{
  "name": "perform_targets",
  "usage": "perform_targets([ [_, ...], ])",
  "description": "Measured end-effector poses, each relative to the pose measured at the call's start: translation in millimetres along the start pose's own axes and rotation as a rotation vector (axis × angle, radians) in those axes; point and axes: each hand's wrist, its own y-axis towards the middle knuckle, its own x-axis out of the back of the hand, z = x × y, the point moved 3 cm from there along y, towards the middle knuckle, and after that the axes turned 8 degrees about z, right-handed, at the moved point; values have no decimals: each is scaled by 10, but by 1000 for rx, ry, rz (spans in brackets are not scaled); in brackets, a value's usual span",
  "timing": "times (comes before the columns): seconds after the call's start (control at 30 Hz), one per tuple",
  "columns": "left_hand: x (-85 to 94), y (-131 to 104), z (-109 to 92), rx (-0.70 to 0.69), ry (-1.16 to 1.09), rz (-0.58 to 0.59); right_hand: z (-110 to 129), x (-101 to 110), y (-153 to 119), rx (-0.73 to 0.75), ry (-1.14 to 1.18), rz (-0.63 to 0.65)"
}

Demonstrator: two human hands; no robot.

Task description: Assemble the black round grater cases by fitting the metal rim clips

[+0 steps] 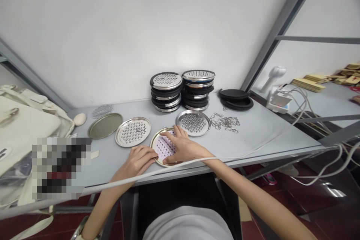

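Near the table's front edge lies a round gold-rimmed metal dish with a pale purple grater-like insert full of dark holes. My left hand has its closed fingertips at the dish's left rim. Over the right part of it my right hand is bent, thumb low on the insert and fingers at the far side, gripping across it. Part of the dish is hidden under this hand. A silver grater disc lies to the left, another silver grater disc just behind my right hand.
A plain olive disc and a perforated sheet lie left. Two stacks of black-edged discs stand by the wall. Metal chains and black round cases are right. A white cable crosses in front; a cream bag is left.
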Motion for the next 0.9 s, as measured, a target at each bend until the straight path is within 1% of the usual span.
perform_targets([
  [0.1,-8,-10,3,13,-3,6,-32,17,-22,43,-3,-19],
  [0.17,-11,-17,9,31,-2,2,-50,40,-60,75,10,-54],
  [0.23,-15,-21,19,50,5,-5,-59,65,-116,128,28,-132],
  [0.3,-23,-20,31,57,13,1,-56,73,-180,225,18,-239],
  [0.37,-34,-17,43,56,19,18,-58,43,-238,319,-42,-329],
  [0.43,-39,-16,50,51,21,30,-84,-22,-273,348,-124,-386],
  [0.53,-38,-23,51,49,9,48,-153,-130,-284,315,-174,-424],
  [0.63,-35,-34,45,45,-1,54,-192,-207,-278,321,-178,-419],
  [0.77,-49,-43,56,48,1,36,-199,-225,-272,317,-137,-438],
  [0.9,-82,-38,80,50,39,63,-185,-216,-280,323,-99,-431],
])
